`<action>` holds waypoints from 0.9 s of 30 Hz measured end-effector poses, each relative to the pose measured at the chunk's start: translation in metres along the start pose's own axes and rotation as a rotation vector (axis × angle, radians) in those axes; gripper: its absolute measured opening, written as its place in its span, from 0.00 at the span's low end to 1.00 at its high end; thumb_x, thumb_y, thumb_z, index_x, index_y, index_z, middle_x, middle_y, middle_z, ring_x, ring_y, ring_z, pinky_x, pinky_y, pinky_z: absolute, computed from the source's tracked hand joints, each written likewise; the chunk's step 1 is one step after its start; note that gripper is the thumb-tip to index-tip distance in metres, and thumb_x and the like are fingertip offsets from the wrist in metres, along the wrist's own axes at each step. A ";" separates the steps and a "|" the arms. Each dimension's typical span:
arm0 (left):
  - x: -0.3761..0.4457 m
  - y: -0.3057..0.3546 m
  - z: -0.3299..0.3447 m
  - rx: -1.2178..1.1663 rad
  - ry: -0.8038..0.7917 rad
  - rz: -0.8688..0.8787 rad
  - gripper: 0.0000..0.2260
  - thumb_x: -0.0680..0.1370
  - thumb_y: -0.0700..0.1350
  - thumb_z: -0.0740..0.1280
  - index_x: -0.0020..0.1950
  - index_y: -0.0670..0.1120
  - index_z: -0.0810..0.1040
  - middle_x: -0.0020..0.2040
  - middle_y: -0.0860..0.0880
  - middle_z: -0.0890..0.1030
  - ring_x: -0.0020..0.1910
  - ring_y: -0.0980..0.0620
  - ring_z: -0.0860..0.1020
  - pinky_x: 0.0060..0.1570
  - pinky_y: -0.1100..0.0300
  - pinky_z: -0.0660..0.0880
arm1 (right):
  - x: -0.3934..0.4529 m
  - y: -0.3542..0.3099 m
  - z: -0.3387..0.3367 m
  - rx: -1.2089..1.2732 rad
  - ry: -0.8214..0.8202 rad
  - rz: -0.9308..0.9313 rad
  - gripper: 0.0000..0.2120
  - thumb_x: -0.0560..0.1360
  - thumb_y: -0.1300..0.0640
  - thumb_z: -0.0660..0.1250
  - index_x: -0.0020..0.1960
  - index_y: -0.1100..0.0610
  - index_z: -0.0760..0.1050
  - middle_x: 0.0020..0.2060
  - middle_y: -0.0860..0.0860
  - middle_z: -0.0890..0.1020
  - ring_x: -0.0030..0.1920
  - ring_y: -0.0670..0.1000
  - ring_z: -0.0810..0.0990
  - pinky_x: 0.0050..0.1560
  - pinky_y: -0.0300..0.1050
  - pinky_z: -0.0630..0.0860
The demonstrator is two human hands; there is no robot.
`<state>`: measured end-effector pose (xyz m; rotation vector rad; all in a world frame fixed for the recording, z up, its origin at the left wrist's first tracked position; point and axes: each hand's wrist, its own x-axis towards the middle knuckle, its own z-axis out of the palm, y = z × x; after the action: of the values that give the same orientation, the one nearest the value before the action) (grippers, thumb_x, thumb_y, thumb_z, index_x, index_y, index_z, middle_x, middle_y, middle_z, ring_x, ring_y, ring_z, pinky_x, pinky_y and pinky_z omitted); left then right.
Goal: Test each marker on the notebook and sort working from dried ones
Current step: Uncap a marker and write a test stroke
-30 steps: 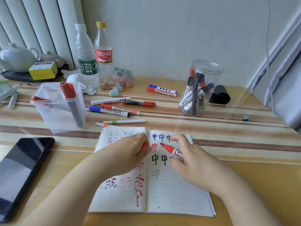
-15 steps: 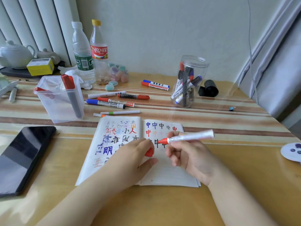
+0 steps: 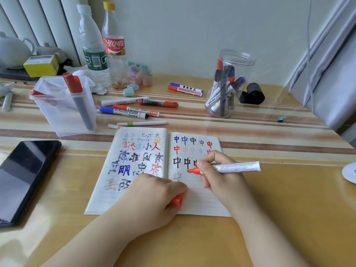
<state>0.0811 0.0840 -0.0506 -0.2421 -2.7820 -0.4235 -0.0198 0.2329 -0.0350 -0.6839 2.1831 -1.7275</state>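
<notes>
An open notebook [image 3: 194, 201] covered in red, blue and black test characters lies in front of me. My right hand [image 3: 221, 178] grips an uncapped red marker [image 3: 237, 167], its tip close over the right page beside a faint grey character. My left hand [image 3: 152, 197] rests on the notebook's middle and holds the marker's red cap [image 3: 177, 199]. Several loose markers [image 3: 133, 108] lie beyond the notebook. A round clear jar [image 3: 229, 83] at the back right holds several markers. A square clear bin [image 3: 63, 106] at the left holds a grey marker with a red cap.
A black phone [image 3: 25, 176] lies at the left. Two bottles [image 3: 104, 45], small erasers and a crumpled tissue stand at the back. A teapot and a yellow box sit far left. A black roll [image 3: 252, 93] lies behind the jar. A white disc pokes in at the right edge.
My right hand lifted the red marker off the page, swung it level, then lowered its tip toward the lower part of the right page. My left hand slid down the notebook with the cap.
</notes>
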 end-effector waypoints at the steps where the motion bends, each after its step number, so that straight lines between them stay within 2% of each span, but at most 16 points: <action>1: 0.000 0.000 0.000 0.010 -0.007 -0.006 0.11 0.67 0.47 0.58 0.41 0.53 0.80 0.26 0.55 0.77 0.22 0.53 0.73 0.20 0.65 0.69 | 0.000 0.000 0.000 -0.018 0.018 0.010 0.10 0.75 0.61 0.66 0.36 0.57 0.69 0.21 0.47 0.73 0.26 0.45 0.71 0.36 0.48 0.73; 3: 0.000 0.000 0.001 0.029 -0.018 -0.014 0.12 0.66 0.48 0.57 0.40 0.53 0.80 0.26 0.55 0.77 0.22 0.54 0.73 0.20 0.65 0.69 | 0.000 -0.001 0.001 -0.038 0.049 0.020 0.08 0.72 0.63 0.65 0.36 0.59 0.68 0.21 0.45 0.73 0.25 0.45 0.71 0.39 0.53 0.76; 4: 0.000 0.000 0.001 0.036 -0.025 -0.015 0.12 0.66 0.48 0.57 0.40 0.53 0.80 0.26 0.55 0.77 0.22 0.54 0.73 0.20 0.64 0.69 | 0.000 -0.001 0.001 -0.043 0.063 0.010 0.09 0.72 0.63 0.66 0.36 0.60 0.67 0.20 0.45 0.73 0.25 0.44 0.71 0.37 0.51 0.75; 6: 0.000 0.000 0.002 0.035 -0.028 -0.008 0.12 0.65 0.48 0.57 0.39 0.53 0.80 0.27 0.55 0.77 0.23 0.54 0.74 0.20 0.64 0.70 | -0.001 -0.002 0.001 -0.058 0.093 -0.026 0.12 0.73 0.64 0.66 0.34 0.62 0.66 0.20 0.44 0.74 0.23 0.39 0.72 0.30 0.37 0.68; 8: -0.001 0.001 0.001 0.027 -0.028 0.002 0.12 0.65 0.48 0.57 0.40 0.53 0.80 0.27 0.56 0.78 0.23 0.54 0.74 0.20 0.64 0.70 | -0.002 -0.001 0.002 -0.091 0.114 -0.051 0.14 0.74 0.64 0.67 0.33 0.63 0.65 0.21 0.44 0.72 0.24 0.36 0.74 0.27 0.32 0.63; 11: -0.001 0.001 0.001 0.029 -0.040 0.012 0.12 0.66 0.48 0.57 0.39 0.53 0.80 0.27 0.55 0.77 0.23 0.54 0.74 0.20 0.65 0.69 | -0.004 0.001 0.003 -0.144 0.097 -0.059 0.16 0.74 0.66 0.67 0.32 0.61 0.63 0.20 0.44 0.68 0.24 0.36 0.74 0.26 0.32 0.61; 17: -0.001 -0.001 0.003 0.051 -0.062 0.018 0.11 0.67 0.48 0.57 0.39 0.52 0.80 0.28 0.55 0.77 0.24 0.53 0.75 0.21 0.63 0.70 | -0.003 0.005 0.006 -0.150 0.050 -0.055 0.17 0.74 0.64 0.67 0.32 0.59 0.63 0.21 0.44 0.69 0.27 0.33 0.77 0.25 0.33 0.61; 24: 0.000 -0.001 0.004 0.046 -0.068 0.006 0.12 0.67 0.48 0.57 0.39 0.52 0.80 0.29 0.55 0.78 0.25 0.53 0.76 0.21 0.61 0.71 | -0.003 0.005 0.004 -0.165 0.040 -0.067 0.18 0.73 0.67 0.66 0.30 0.59 0.61 0.18 0.42 0.68 0.25 0.34 0.74 0.26 0.32 0.62; 25: 0.000 -0.001 0.003 0.042 -0.068 0.005 0.12 0.66 0.48 0.57 0.38 0.52 0.80 0.29 0.55 0.78 0.24 0.53 0.75 0.21 0.62 0.71 | -0.003 0.006 0.004 -0.153 0.063 -0.068 0.18 0.73 0.67 0.66 0.30 0.59 0.62 0.20 0.44 0.69 0.25 0.34 0.75 0.27 0.32 0.63; 27: 0.000 0.000 0.002 0.031 -0.068 0.002 0.12 0.66 0.48 0.57 0.38 0.52 0.80 0.28 0.55 0.77 0.24 0.54 0.75 0.20 0.63 0.70 | -0.002 0.008 0.004 -0.132 0.088 -0.072 0.17 0.74 0.66 0.66 0.31 0.59 0.62 0.23 0.47 0.70 0.30 0.36 0.80 0.31 0.40 0.68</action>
<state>0.0804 0.0844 -0.0528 -0.2573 -2.8524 -0.3774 -0.0176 0.2319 -0.0443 -0.7404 2.3775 -1.6889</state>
